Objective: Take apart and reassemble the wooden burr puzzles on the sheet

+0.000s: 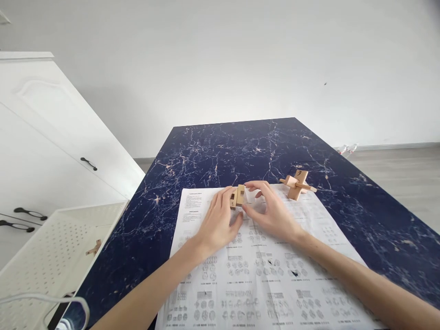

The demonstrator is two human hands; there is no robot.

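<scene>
Head view: two notched wooden blocks (240, 195) sit side by side between the person's hands, over the upper part of a printed sheet (187, 229) on a dark blue, white-veined table (220, 156). The left hand (219, 224) reaches its extended fingers to the left block, its thumb set apart below. The right hand (273, 213) is curved, forefinger and thumb parted at the far and near ends of the right block; at this size I cannot tell whether either hand grips or merely touches. Beyond the right hand, a crossed wooden assembly (297, 185) rests at the sheet's far edge. Left of the table, a perforated white bin (44, 247) holds a small wooden piece (93, 248).
</scene>
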